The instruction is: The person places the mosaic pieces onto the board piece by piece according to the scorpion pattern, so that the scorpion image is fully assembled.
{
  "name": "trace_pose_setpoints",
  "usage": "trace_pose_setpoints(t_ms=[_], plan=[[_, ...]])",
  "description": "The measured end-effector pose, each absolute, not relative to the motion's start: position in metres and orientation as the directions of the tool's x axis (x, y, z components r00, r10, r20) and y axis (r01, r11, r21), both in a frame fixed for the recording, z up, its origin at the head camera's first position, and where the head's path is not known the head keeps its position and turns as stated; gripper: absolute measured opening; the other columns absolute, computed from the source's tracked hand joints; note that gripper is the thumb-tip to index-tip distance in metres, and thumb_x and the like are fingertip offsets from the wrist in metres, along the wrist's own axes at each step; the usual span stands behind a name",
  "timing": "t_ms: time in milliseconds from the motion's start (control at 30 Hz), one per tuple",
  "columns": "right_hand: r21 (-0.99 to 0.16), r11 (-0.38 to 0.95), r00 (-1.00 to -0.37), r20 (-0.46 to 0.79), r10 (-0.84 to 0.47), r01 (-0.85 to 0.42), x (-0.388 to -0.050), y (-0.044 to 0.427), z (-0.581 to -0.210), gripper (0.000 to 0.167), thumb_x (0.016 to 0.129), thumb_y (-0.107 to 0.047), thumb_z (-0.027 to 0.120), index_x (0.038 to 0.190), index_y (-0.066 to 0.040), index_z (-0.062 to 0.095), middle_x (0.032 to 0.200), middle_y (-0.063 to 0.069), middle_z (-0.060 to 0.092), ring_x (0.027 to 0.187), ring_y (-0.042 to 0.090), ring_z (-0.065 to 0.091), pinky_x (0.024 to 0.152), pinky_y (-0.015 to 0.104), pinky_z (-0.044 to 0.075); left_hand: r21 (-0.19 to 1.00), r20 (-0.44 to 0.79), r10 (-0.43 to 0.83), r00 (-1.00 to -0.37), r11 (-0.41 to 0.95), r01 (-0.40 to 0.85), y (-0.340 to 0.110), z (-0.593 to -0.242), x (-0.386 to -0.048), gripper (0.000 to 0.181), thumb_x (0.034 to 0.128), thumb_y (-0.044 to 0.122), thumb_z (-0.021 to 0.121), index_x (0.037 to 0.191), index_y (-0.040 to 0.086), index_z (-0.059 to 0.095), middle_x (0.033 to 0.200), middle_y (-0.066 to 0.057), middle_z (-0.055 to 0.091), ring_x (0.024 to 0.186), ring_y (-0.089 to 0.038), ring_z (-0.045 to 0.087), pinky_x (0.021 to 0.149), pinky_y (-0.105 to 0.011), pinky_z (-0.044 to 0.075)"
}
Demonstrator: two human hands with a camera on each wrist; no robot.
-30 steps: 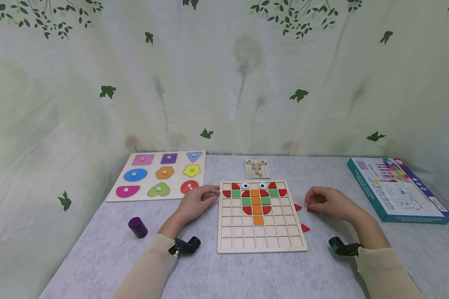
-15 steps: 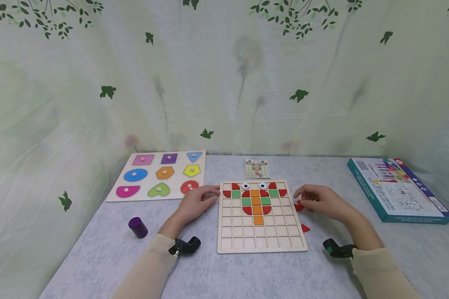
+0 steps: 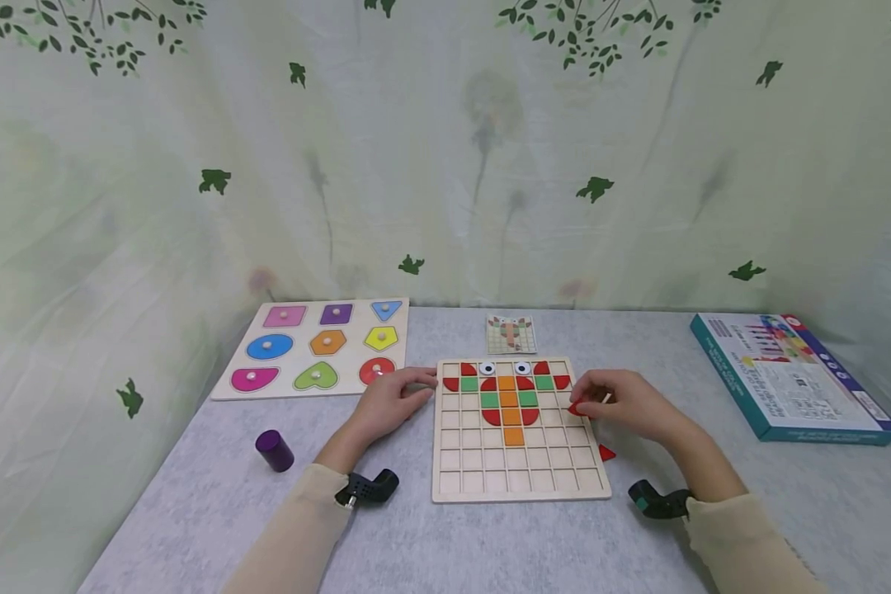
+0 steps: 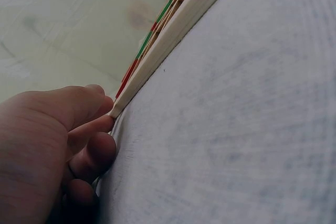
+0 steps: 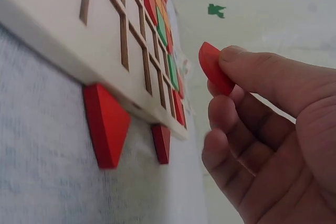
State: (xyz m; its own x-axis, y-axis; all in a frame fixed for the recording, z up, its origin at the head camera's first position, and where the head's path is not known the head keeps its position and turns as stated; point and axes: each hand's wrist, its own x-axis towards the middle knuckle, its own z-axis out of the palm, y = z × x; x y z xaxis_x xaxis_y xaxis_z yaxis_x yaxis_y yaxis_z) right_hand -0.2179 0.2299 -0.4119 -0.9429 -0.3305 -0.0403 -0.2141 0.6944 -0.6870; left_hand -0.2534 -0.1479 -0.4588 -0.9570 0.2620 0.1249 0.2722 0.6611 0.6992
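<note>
My right hand [image 3: 627, 404] pinches a small red puzzle piece [image 5: 214, 69] between thumb and fingers, above the right side of the wooden grid board [image 3: 475, 462]. One edge of that piece looks curved. My left hand [image 3: 388, 406] rests on the table with its fingertips touching the board's left edge; the left wrist view shows the thumb and fingers at the board's corner. Red, green and orange pieces and two eye pieces lie in the board's upper cells. Beside its right edge lie a red triangular piece [image 5: 106, 126] and a second red piece [image 5: 161, 144].
Behind the board lies a small pattern card [image 3: 511, 335]. A knob puzzle board [image 3: 226, 386] with coloured shapes is at the back left, and a purple cylinder [image 3: 275, 451] stands in front of it. A flat teal-edged box [image 3: 794, 384] lies at the right.
My right hand has moved left from the table beside the board to over its right edge, carrying the red puzzle piece. My left hand stays in place.
</note>
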Motion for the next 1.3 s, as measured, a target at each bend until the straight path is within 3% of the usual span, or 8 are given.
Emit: trace_pose_setpoints(t_ms=[333, 700, 1033, 1300], plan=[[-0.712, 0.675, -0.935, -0.073, -0.347, -0.195, -0.214, 0.212, -0.413, 0.013, 0.089, -0.015, 0.075, 0.099, -0.016, 0.067, 0.093, 0.001, 0.066, 0.085, 0.019, 0.059, 0.073, 0.022, 0.054, 0.7, 0.118, 0.269, -0.956, 0.66, 0.272, -0.149, -0.458, -0.254, 0.018, 0.095, 0.027, 0.068, 0.111, 0.024, 0.075, 0.136, 0.009, 0.065, 0.13, -0.018, 0.059, 0.101, -0.045, 0.052], [-0.71, 0.626, -0.867, -0.044, -0.496, -0.323, -0.207, 0.194, -0.418, 0.019, 0.094, -0.013, 0.068, 0.111, -0.02, 0.073, 0.106, -0.004, 0.071, 0.09, 0.016, 0.061, 0.08, 0.021, 0.053, 0.704, 0.12, 0.268, -0.956, 0.656, 0.272, -0.148, -0.458, -0.253, 0.018, 0.0949, 0.026, 0.068, 0.112, 0.024, 0.075, 0.136, 0.008, 0.065, 0.132, -0.019, 0.057, 0.104, -0.046, 0.05], [-0.74, 0.574, -0.839, -0.023, -0.544, -0.351, -0.202, 0.178, -0.422, 0.013, 0.09, -0.015, 0.074, 0.102, -0.02, 0.069, 0.089, -0.006, 0.066, 0.082, 0.012, 0.06, 0.073, 0.021, 0.054, 0.701, 0.102, 0.267, -0.958, 0.664, 0.259, -0.149, -0.458, -0.255, 0.019, 0.0955, 0.027, 0.067, 0.112, 0.025, 0.074, 0.136, 0.009, 0.065, 0.133, -0.018, 0.056, 0.105, -0.045, 0.05], [-0.733, 0.578, -0.831, -0.033, -0.555, -0.357, -0.196, 0.169, -0.426, 0.013, 0.089, -0.018, 0.076, 0.098, -0.023, 0.068, 0.085, -0.008, 0.064, 0.081, 0.011, 0.059, 0.072, 0.022, 0.053, 0.705, 0.097, 0.271, -0.958, 0.66, 0.258, -0.149, -0.459, -0.255, 0.018, 0.0956, 0.028, 0.067, 0.112, 0.025, 0.074, 0.137, 0.01, 0.064, 0.134, -0.017, 0.055, 0.105, -0.045, 0.049]])
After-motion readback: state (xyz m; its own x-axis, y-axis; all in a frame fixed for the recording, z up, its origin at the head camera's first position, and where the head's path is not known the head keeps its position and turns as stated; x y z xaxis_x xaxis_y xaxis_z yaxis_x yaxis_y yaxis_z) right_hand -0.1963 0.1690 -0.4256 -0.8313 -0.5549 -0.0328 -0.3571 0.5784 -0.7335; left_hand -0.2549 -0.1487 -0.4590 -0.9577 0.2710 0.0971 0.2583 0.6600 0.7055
